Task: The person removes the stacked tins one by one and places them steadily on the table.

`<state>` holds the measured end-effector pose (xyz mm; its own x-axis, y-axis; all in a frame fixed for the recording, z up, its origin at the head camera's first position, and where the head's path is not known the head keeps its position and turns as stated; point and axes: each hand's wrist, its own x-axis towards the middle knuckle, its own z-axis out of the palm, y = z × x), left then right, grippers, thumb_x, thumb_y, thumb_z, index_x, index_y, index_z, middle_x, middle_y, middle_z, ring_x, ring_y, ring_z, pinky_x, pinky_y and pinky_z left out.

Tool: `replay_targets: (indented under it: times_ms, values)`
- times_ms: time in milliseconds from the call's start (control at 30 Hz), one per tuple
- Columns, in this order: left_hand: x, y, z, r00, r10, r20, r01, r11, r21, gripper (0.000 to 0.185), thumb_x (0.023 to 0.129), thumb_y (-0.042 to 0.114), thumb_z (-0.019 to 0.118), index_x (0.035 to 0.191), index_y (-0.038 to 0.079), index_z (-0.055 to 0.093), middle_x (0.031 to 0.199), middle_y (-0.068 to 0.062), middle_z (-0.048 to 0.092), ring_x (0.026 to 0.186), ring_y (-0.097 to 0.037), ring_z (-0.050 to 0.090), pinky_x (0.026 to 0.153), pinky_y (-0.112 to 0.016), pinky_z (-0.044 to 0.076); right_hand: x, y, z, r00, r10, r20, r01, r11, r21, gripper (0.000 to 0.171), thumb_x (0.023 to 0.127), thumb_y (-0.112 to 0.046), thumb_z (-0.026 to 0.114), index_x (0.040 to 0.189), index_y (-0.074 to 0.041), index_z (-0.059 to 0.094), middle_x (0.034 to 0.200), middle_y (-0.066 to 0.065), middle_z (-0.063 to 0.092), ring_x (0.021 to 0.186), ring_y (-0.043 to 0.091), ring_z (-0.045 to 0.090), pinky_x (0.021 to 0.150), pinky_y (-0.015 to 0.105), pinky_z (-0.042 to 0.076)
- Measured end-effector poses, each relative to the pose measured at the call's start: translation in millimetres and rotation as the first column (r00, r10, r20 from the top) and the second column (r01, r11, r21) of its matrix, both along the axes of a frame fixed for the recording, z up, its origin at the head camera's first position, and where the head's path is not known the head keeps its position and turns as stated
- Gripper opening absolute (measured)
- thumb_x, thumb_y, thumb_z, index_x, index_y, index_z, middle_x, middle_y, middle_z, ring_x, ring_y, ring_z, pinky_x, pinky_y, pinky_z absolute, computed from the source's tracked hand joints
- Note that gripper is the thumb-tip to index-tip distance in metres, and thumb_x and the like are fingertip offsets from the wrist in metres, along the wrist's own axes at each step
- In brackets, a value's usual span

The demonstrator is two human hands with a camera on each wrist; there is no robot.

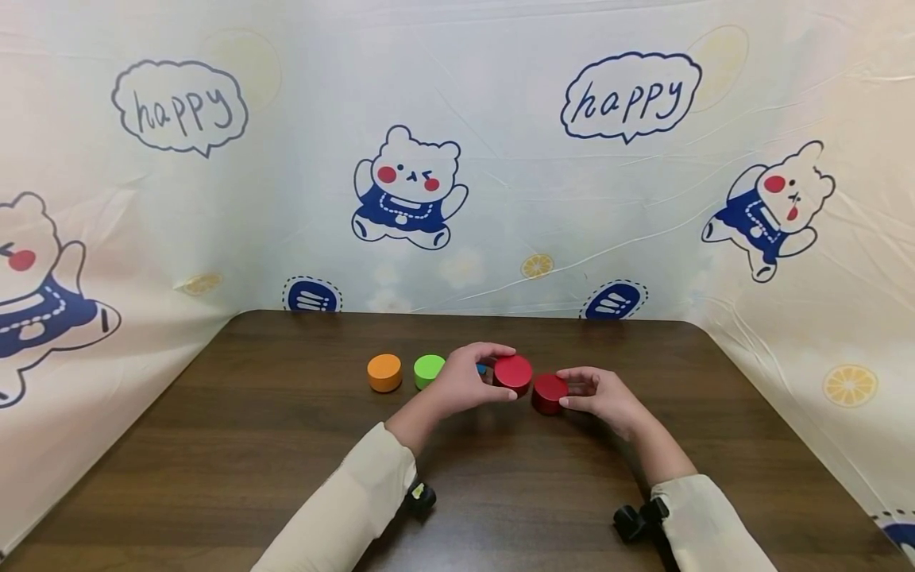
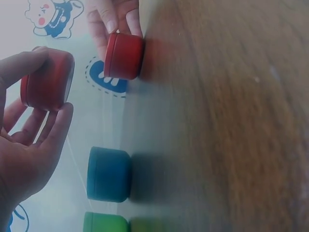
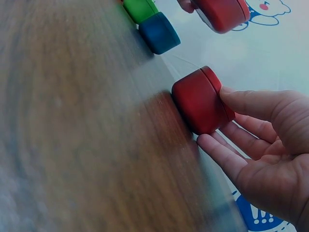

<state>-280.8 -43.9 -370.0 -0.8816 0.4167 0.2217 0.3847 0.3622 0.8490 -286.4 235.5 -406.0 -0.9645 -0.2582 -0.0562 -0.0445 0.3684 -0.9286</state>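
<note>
My left hand (image 1: 463, 383) grips a red round tin (image 1: 512, 372) between thumb and fingers. In the left wrist view this red tin (image 2: 50, 79) is held up above the tabletop, tilted a little. Just to its right, a darker red tin (image 1: 549, 395) stands upright on the table. My right hand (image 1: 608, 397) pinches that one from the right side, thumb near the lid seam and fingers on the far side, as the right wrist view shows on the tin (image 3: 200, 101). A blue tin (image 2: 110, 174) is mostly hidden behind my left hand in the head view.
A green tin (image 1: 429, 372) and an orange tin (image 1: 384, 373) stand in a row left of my left hand on the brown wooden table (image 1: 286, 461). A cloth printed with bears (image 1: 515, 199) hangs behind the table and at both sides.
</note>
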Motion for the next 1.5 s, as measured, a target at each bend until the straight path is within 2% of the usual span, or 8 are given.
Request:
replay_targets:
  times_ms: [267,500,1100,1333,1500]
  values:
    - [4.3,-11,2.0,1.0,0.007,0.011,-0.007,1.0,-0.004,0.061,0.073,0.018,0.087,0.129,0.02,0.063,0.124,0.001,0.058,0.104,-0.019,0.057,0.082,-0.028,0.055,0.7,0,0.1,1.0,0.011,-0.013,-0.011,1.0,-0.007,0.05,0.084,-0.01,0.076,0.13,0.001,0.058,0.125,0.019,0.062,0.111,0.031,0.061,0.09,0.035,0.053]
    - [7.9,-21,4.4,1.0,0.016,-0.02,-0.016,1.0,-0.014,0.062,0.074,0.017,0.086,0.131,0.018,0.061,0.126,0.0,0.057,0.109,-0.02,0.055,0.082,-0.03,0.055,1.2,1,0.1,1.0,0.017,-0.012,-0.017,1.0,-0.013,0.051,0.084,-0.01,0.076,0.13,0.001,0.057,0.125,0.019,0.062,0.111,0.031,0.061,0.09,0.034,0.053]
    - [12.2,-47,6.3,0.994,0.105,-0.02,-0.105,0.994,0.006,0.059,0.073,0.016,0.087,0.127,0.018,0.064,0.119,0.003,0.06,0.106,-0.02,0.055,0.082,-0.032,0.055,0.9,1,-0.5,1.0,0.012,-0.009,-0.012,1.0,-0.012,0.05,0.084,-0.011,0.077,0.129,-0.001,0.059,0.125,0.018,0.062,0.111,0.03,0.06,0.09,0.035,0.053]
    - [12.9,-60,7.5,0.99,0.141,-0.006,-0.141,0.99,0.032,0.06,0.072,0.015,0.088,0.128,0.017,0.064,0.124,0.001,0.059,0.109,-0.022,0.056,0.084,-0.034,0.056,0.6,1,-1.3,0.998,0.047,-0.033,-0.047,0.999,-0.019,0.051,0.085,-0.011,0.075,0.131,0.003,0.056,0.126,0.021,0.061,0.112,0.031,0.06,0.09,0.034,0.053]
    - [14.1,-69,9.0,0.987,0.161,-0.011,-0.161,0.987,0.014,0.061,0.072,0.015,0.087,0.129,0.019,0.063,0.126,0.0,0.058,0.113,-0.022,0.054,0.084,-0.035,0.056,0.8,1,-1.2,0.999,0.026,-0.019,-0.026,1.0,-0.016,0.05,0.084,-0.011,0.076,0.13,0.001,0.058,0.125,0.019,0.062,0.112,0.031,0.06,0.09,0.034,0.053]
